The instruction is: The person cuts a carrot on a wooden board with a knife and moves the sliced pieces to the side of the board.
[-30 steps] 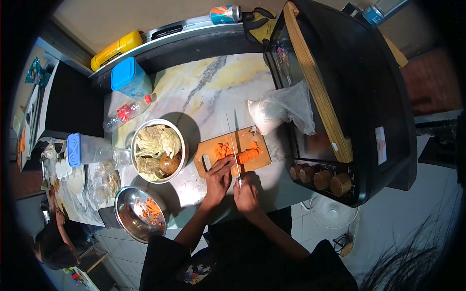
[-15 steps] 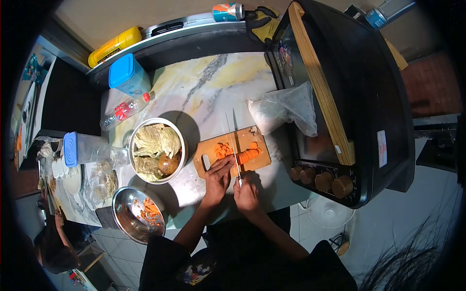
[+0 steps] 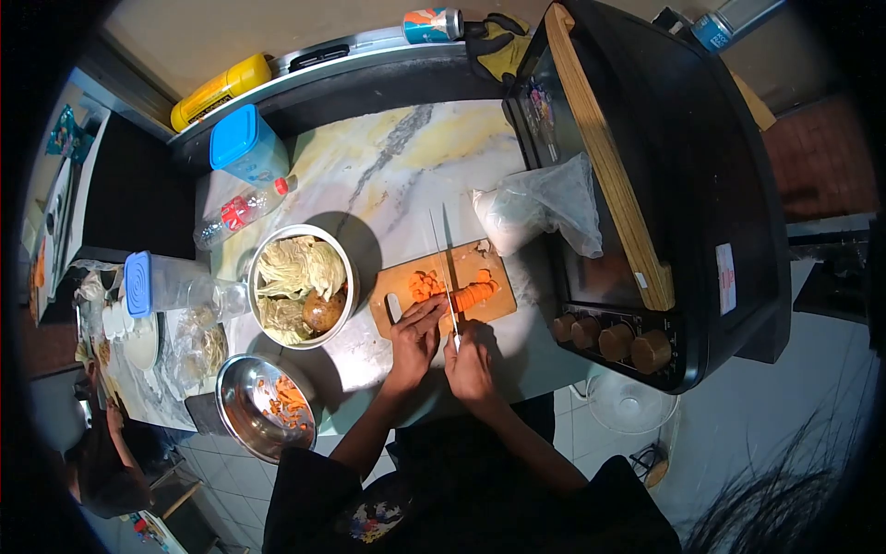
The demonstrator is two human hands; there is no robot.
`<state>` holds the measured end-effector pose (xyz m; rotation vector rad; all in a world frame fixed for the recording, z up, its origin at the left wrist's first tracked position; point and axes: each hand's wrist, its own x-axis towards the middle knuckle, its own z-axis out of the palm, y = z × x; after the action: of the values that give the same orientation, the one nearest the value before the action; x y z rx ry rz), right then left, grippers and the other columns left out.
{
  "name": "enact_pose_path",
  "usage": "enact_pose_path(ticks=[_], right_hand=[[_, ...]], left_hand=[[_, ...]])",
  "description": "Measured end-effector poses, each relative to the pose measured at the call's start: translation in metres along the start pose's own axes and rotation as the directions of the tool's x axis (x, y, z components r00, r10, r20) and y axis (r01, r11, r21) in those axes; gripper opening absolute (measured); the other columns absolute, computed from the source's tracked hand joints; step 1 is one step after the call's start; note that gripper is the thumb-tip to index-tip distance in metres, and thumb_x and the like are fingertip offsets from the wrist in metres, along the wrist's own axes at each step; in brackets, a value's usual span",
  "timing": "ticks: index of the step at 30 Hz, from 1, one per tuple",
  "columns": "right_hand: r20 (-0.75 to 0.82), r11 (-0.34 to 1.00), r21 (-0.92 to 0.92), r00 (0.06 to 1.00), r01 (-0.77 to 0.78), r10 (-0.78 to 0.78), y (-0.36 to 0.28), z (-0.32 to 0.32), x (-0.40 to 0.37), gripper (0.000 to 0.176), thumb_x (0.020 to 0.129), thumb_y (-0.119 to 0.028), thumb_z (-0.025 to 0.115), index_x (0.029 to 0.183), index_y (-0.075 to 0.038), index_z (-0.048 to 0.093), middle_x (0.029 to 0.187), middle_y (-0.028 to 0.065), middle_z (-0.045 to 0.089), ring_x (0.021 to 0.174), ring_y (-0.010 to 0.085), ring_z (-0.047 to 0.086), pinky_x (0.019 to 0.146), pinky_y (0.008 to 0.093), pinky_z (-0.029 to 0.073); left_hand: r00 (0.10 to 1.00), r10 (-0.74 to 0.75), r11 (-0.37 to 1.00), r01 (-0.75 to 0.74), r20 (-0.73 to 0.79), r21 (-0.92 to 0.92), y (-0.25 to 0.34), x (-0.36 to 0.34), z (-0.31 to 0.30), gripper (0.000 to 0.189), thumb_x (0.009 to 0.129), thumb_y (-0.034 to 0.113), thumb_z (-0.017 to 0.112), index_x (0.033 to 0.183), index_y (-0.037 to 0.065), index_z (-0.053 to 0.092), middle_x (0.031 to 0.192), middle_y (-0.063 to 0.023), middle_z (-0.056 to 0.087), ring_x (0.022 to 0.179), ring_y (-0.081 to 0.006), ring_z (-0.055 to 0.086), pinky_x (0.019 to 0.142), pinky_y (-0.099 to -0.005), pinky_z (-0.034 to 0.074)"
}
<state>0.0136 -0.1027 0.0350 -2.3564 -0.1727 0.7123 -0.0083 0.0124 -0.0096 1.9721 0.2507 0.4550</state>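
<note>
My right hand grips the handle of a long knife, its blade pointing away from me across the wooden cutting board. My left hand rests on the board with its fingertips against the carrot, close to the left side of the blade. Sliced carrot lies to the right of the knife. Left of it sits a small pile of chopped carrot pieces. The fingers partly hide the carrot under them.
Left of the board stands a white bowl with cabbage leaves and a brown round item. A steel bowl holds orange scraps. A plastic bag leans by the black oven. Another person's arm shows at far left.
Both hands and the knife stay almost in the same place on the board. The whole view has shifted very slightly.
</note>
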Motion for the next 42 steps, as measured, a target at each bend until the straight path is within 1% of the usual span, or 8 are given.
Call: enact_pose_path(ticks=[3, 13, 19, 24, 30, 36, 40, 42], right_hand=[[-0.022, 0.998, -0.006, 0.998, 0.067, -0.067, 0.006, 0.004, 0.01, 0.031, 0.093, -0.019, 0.049, 0.112, 0.005, 0.042, 0.087, 0.0336, 0.059, 0.086, 0.0519, 0.056, 0.076, 0.058, 0.044], [-0.047, 0.992, 0.112, 0.998, 0.057, -0.052, 0.015, 0.011, 0.001, 0.033, 0.093, -0.022, 0.05, 0.115, 0.001, 0.042, 0.088, 0.0343, 0.059, 0.087, 0.0528, 0.054, 0.078, 0.0588, 0.042], [0.05, 0.998, -0.005, 0.996, -0.068, 0.068, 0.022, 0.013, 0.004, 0.035, 0.093, -0.026, 0.051, 0.118, -0.001, 0.043, 0.097, 0.0315, 0.057, 0.092, 0.0511, 0.051, 0.082, 0.0567, 0.04], [-0.017, 0.993, 0.118, 1.0, -0.004, 0.006, 0.01, 0.007, 0.011, 0.03, 0.094, -0.022, 0.048, 0.111, 0.002, 0.045, 0.092, 0.0332, 0.059, 0.091, 0.0524, 0.054, 0.078, 0.0587, 0.042], [0.019, 0.995, 0.078, 0.998, 0.061, -0.062, 0.011, 0.001, 0.016, 0.028, 0.095, -0.02, 0.045, 0.111, 0.003, 0.044, 0.091, 0.0328, 0.059, 0.09, 0.0528, 0.054, 0.076, 0.0585, 0.043], [-0.011, 0.982, 0.164, 0.996, 0.093, -0.092, 0.004, -0.004, 0.002, 0.03, 0.096, -0.023, 0.044, 0.112, 0.003, 0.045, 0.098, 0.0349, 0.057, 0.094, 0.0534, 0.052, 0.081, 0.0594, 0.041], [0.114, 0.993, 0.076, 0.99, -0.095, 0.086, 0.008, -0.004, 0.002, 0.033, 0.096, -0.025, 0.046, 0.114, 0.002, 0.045, 0.1, 0.0338, 0.057, 0.1, 0.0522, 0.051, 0.084, 0.0576, 0.041], [0.105, 0.996, 0.063, 0.993, -0.068, 0.061, 0.016, 0.002, 0.004, 0.033, 0.096, -0.025, 0.046, 0.113, 0.003, 0.045, 0.1, 0.0339, 0.057, 0.099, 0.0522, 0.051, 0.083, 0.0576, 0.041]], left_hand=[[1.0, 0.006, 0.998, -0.005, -0.022, 0.056, 0.003, 0.0, 0.001, 0.04, 0.073, -0.015, 0.052, 0.107, 0.0, 0.067, 0.109, -0.0192, 0.066, 0.103, -0.0334, 0.063, 0.093, -0.0366, 0.048], [0.999, -0.038, 0.999, 0.038, -0.01, 0.024, 0.007, 0.002, -0.002, 0.039, 0.075, -0.013, 0.052, 0.109, 0.0, 0.067, 0.109, -0.0196, 0.066, 0.104, -0.0336, 0.063, 0.093, -0.037, 0.047], [0.999, -0.031, 0.999, 0.031, -0.009, 0.034, 0.004, 0.001, 0.0, 0.04, 0.075, -0.014, 0.052, 0.109, 0.0, 0.066, 0.108, -0.0202, 0.066, 0.103, -0.0343, 0.063, 0.093, -0.0372, 0.047], [1.0, -0.012, 0.999, 0.012, 0.011, 0.035, 0.003, 0.001, -0.003, 0.041, 0.074, -0.015, 0.051, 0.109, -0.002, 0.066, 0.108, -0.0214, 0.065, 0.103, -0.0345, 0.063, 0.093, -0.0367, 0.047], [0.999, 0.032, 0.998, -0.031, -0.011, 0.058, 0.005, 0.0, -0.001, 0.041, 0.073, -0.015, 0.051, 0.109, -0.003, 0.066, 0.108, -0.0215, 0.065, 0.102, -0.034, 0.064, 0.091, -0.0355, 0.048], [1.0, -0.011, 0.998, 0.012, -0.019, 0.069, 0.007, 0.003, -0.001, 0.038, 0.075, -0.014, 0.051, 0.107, -0.001, 0.067, 0.108, -0.0198, 0.066, 0.1, -0.034, 0.064, 0.09, -0.0355, 0.049], [0.999, -0.037, 0.998, 0.038, -0.018, 0.057, 0.005, 0.0, 0.001, 0.039, 0.074, -0.014, 0.052, 0.107, -0.001, 0.067, 0.108, -0.0195, 0.066, 0.103, -0.0343, 0.063, 0.092, -0.0367, 0.047], [0.999, -0.041, 0.998, 0.042, -0.015, 0.047, 0.003, -0.001, 0.001, 0.039, 0.074, -0.014, 0.051, 0.107, -0.002, 0.066, 0.108, -0.0197, 0.066, 0.103, -0.0342, 0.063, 0.093, -0.0367, 0.047]])
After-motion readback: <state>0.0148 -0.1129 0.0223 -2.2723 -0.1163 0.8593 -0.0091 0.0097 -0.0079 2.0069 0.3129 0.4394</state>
